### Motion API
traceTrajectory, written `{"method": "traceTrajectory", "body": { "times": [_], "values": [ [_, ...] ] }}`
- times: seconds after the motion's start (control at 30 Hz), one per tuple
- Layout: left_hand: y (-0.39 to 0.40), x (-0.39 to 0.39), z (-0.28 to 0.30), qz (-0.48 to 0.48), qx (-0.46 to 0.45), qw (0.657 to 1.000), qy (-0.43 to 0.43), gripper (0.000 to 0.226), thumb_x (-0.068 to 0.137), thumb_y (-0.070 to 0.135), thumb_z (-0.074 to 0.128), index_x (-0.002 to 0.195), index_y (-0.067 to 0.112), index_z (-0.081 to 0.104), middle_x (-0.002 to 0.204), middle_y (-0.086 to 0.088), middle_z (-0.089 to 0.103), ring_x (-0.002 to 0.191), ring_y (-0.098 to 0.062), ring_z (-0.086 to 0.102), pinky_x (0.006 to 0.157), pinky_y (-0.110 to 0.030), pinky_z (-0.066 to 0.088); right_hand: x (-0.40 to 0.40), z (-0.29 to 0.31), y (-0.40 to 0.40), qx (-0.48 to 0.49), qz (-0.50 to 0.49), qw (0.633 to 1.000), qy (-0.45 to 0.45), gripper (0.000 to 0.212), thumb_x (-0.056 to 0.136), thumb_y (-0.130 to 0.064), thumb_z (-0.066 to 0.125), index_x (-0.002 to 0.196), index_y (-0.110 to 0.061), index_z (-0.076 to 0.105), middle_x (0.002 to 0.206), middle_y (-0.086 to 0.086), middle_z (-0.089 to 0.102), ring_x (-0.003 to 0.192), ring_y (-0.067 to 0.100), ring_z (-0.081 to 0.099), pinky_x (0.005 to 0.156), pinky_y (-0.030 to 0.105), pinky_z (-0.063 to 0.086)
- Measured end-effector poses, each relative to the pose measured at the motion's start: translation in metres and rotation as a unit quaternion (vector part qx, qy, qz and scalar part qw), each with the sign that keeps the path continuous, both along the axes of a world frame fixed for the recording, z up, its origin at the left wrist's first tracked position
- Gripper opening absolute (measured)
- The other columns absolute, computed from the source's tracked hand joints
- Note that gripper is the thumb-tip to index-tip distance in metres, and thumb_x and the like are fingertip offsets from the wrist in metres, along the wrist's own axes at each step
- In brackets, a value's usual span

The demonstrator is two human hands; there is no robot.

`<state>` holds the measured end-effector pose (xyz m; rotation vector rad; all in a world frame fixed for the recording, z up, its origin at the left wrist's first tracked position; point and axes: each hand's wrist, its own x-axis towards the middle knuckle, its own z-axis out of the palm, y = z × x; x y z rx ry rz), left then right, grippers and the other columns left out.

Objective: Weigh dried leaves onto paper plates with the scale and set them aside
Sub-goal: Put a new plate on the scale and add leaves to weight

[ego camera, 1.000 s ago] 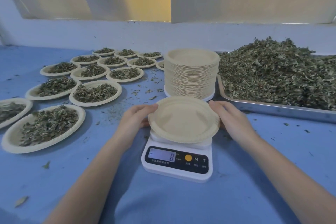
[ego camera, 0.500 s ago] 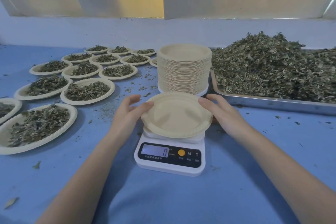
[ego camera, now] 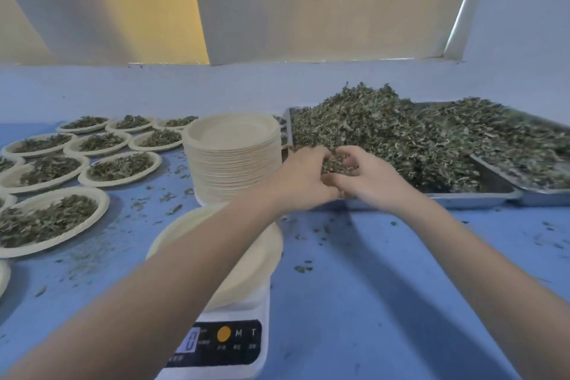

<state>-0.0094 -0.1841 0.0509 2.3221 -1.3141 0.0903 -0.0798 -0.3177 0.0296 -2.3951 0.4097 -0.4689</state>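
two hands meet at the near left corner of the metal tray (ego camera: pixel 472 196), cupped together over the heap of dried leaves (ego camera: pixel 401 139). the left hand (ego camera: pixel 300 177) curls inward from the left, the right hand (ego camera: pixel 367 179) from the right, fingertips touching, and a clump of crumbled green-grey leaf sits gripped in the hollow between the palms. both forearms stretch away from the camera, the left one crossing above the empty paper plate (ego camera: pixel 256 259) that rests on the scale (ego camera: pixel 228 345).

that plate is round, pale cream, matte and pulpy, with a shallow raised rim; it lies flat and overhangs the white plastic scale, whose dark front panel faces the camera with an orange round button and a lit display that is too blurred to read surely. just behind it stands a tall stack of plates (ego camera: pixel 233 157), upright, its ribbed edges forming a neat column, just beside the tray's left end.

the tray is shallow, rectangular, shiny steel, its long axis running left to right along the blue counter (ego camera: pixel 385 287); a second tray (ego camera: pixel 543 194) overlaps its right end. the leaf heap is coarse, flaky and loosely mounded.

filled plates (ego camera: pixel 120 168) lie in rows at the left, each holding a flat scatter of leaves. loose flakes dot the counter near the scale.
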Motion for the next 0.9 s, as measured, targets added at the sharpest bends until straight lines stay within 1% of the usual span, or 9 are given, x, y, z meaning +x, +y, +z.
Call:
{"method": "traceTrajectory", "body": {
  "times": [0.2,0.27,0.4,0.5,0.6,0.67,0.73,0.83,0.9],
  "values": [
    [-0.072,0.045,-0.02,0.06,0.211,0.975,0.018,0.039,0.092,0.006,0.046,0.129,-0.001,0.036,0.132,-0.024,0.038,0.114,-0.036,0.045,0.078,-0.035,0.039,0.027,-0.012,-0.086,-0.117,-0.023,0.978,0.17,0.075,0.08,-0.036,0.07,0.144,-0.023,0.035,0.111,0.008,0.062,0.085,0.019,0.053,0.069,0.025,0.036],
    [-0.084,0.059,-0.027,0.07,0.243,0.967,0.017,0.037,0.092,0.002,0.043,0.128,-0.003,0.034,0.133,-0.026,0.036,0.116,-0.039,0.045,0.078,-0.034,0.038,0.042,-0.017,-0.1,-0.11,-0.001,0.975,0.192,0.078,0.078,-0.036,0.071,0.145,-0.026,0.034,0.11,0.006,0.063,0.097,0.023,0.058,0.074,0.025,0.04],
    [-0.108,0.079,-0.038,0.066,0.244,0.966,0.046,0.056,0.091,0.007,0.046,0.141,-0.004,0.024,0.135,-0.025,0.043,0.121,-0.037,0.045,0.092,-0.036,0.043,0.081,-0.024,-0.107,-0.095,0.057,0.973,0.201,0.086,0.074,-0.035,0.074,0.147,-0.026,0.029,0.141,0.011,0.044,0.119,0.027,0.049,0.095,0.031,0.042],
    [-0.118,0.085,-0.043,0.079,0.221,0.97,0.059,0.054,0.089,0.014,0.054,0.137,-0.001,0.035,0.132,-0.021,0.046,0.118,-0.034,0.049,0.098,-0.038,0.042,0.101,-0.034,-0.099,-0.097,0.086,0.968,0.213,0.086,0.075,-0.035,0.073,0.147,-0.025,0.028,0.142,0.013,0.036,0.125,0.03,0.041,0.103,0.038,0.038],
    [-0.114,0.086,-0.039,0.075,0.222,0.97,0.063,0.042,0.089,0.008,0.049,0.13,-0.002,0.046,0.128,-0.02,0.05,0.115,-0.032,0.052,0.092,-0.032,0.044,0.094,-0.033,-0.096,-0.055,0.143,0.967,0.204,0.07,0.079,-0.031,0.069,0.142,-0.022,0.038,0.133,0.006,0.046,0.107,0.02,0.052,0.087,0.03,0.048],
    [-0.107,0.086,-0.029,0.052,0.238,0.967,0.071,0.04,0.088,0.002,0.043,0.128,-0.002,0.049,0.126,-0.019,0.055,0.112,-0.03,0.054,0.088,-0.032,0.045,0.08,-0.021,-0.103,-0.028,0.174,0.96,0.218,0.069,0.08,-0.035,0.068,0.142,-0.031,0.038,0.128,-0.005,0.049,0.089,0.005,0.058,0.07,0.02,0.052],
    [-0.101,0.088,-0.018,0.03,0.256,0.964,0.066,0.049,0.085,0.003,0.047,0.134,0.003,0.043,0.13,-0.017,0.051,0.114,-0.028,0.052,0.092,-0.035,0.047,0.069,-0.01,-0.112,-0.05,0.186,0.948,0.253,0.079,0.075,-0.046,0.071,0.142,-0.041,0.03,0.125,-0.01,0.047,0.083,-0.005,0.057,0.066,0.014,0.049],
    [-0.097,0.09,-0.011,0.029,0.321,0.945,0.06,0.087,0.075,0.024,0.072,0.146,0.013,0.022,0.139,-0.013,0.034,0.122,-0.029,0.044,0.099,-0.04,0.045,0.07,-0.008,-0.111,-0.176,0.145,0.914,0.335,0.104,0.066,-0.054,0.074,0.148,-0.04,0.012,0.14,0.0,0.027,0.116,0.021,0.051,0.093,0.035,0.048],
    [-0.1,0.087,-0.015,0.037,0.361,0.93,0.06,0.094,0.069,0.033,0.077,0.144,0.014,0.024,0.136,-0.013,0.035,0.118,-0.029,0.046,0.098,-0.041,0.046,0.078,-0.012,-0.103,-0.192,0.131,0.91,0.342,0.106,0.067,-0.05,0.075,0.149,-0.036,0.009,0.138,0.002,0.024,0.119,0.03,0.048,0.097,0.043,0.046]
  ]
}}
